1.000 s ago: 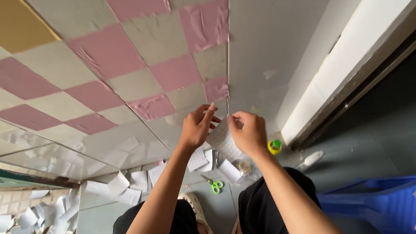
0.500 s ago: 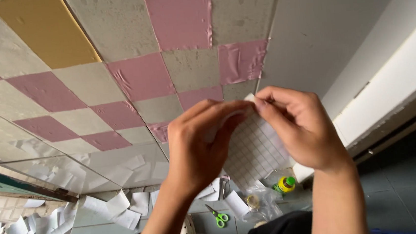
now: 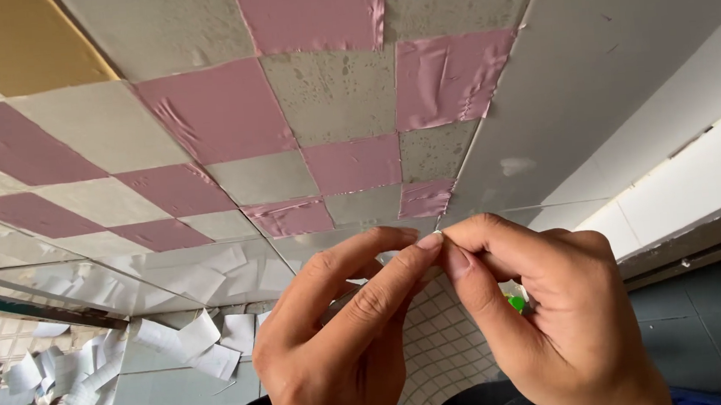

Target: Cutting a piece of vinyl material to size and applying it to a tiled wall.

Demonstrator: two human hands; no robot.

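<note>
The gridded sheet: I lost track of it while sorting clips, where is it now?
In the head view the gridded sheet sits low at centre, pinched at its top corner between the left hand and the right hand, in front of the pink-and-grey checkered wall.

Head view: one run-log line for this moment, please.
left hand: pinching sheet corner | right hand: pinching same corner | gridded sheet: held up | wall: pink and grey squares

Sticker sheet [image 3: 440,346]: a square sheet whose visible white backing is printed with a fine grid, held upright in the air close before the wall. Its top corner is pinched between 2 hands' fingertips; the lower part hangs below, partly hidden behind the fingers.
</note>
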